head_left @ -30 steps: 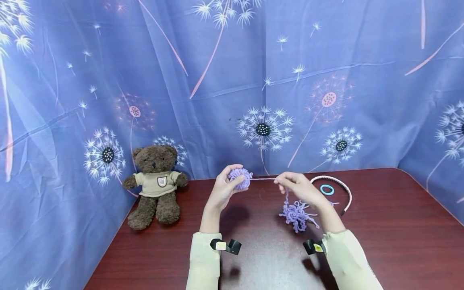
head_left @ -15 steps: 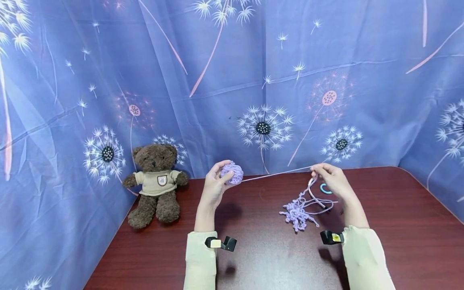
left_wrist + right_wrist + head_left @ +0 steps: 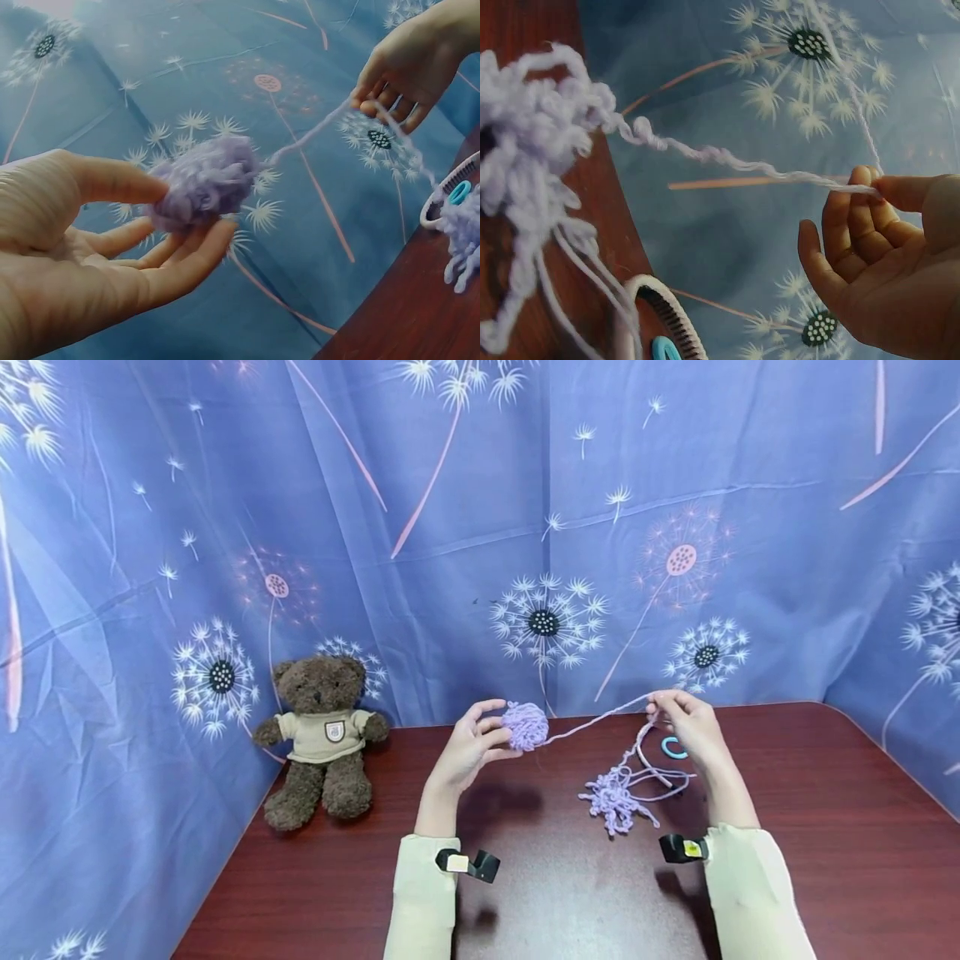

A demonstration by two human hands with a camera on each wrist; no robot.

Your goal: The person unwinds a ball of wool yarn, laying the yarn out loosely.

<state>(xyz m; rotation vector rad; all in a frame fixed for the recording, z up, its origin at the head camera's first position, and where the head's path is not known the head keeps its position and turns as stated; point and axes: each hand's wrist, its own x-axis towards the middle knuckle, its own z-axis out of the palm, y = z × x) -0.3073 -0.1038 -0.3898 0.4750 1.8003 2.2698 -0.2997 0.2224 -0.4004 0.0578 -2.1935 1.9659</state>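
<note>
A small ball of fluffy lilac yarn (image 3: 526, 727) is held up above the table by my left hand (image 3: 471, 747). In the left wrist view the thumb and fingertips pinch the ball (image 3: 206, 184) from its near end. From it a strand (image 3: 600, 718) runs slightly slack to my right hand (image 3: 690, 727). There the thumb and fingers pinch the strand (image 3: 862, 187), as the right wrist view shows. Below the right hand the strand drops, crinkled, to a loose tangle of the same yarn (image 3: 617, 797) on the table.
A pale headband (image 3: 656, 292) with inner teeth and a turquoise ring (image 3: 673, 747) lie at the back right, partly behind the right hand and yarn. A brown teddy bear (image 3: 322, 743) sits at the left on the dark red table (image 3: 555, 893). A blue dandelion curtain (image 3: 450, 568) hangs behind.
My right hand has moved right, drawing out the strand from the ball. My left hand first shifted left, then came back right and turned the ball; the strand has slackened.
</note>
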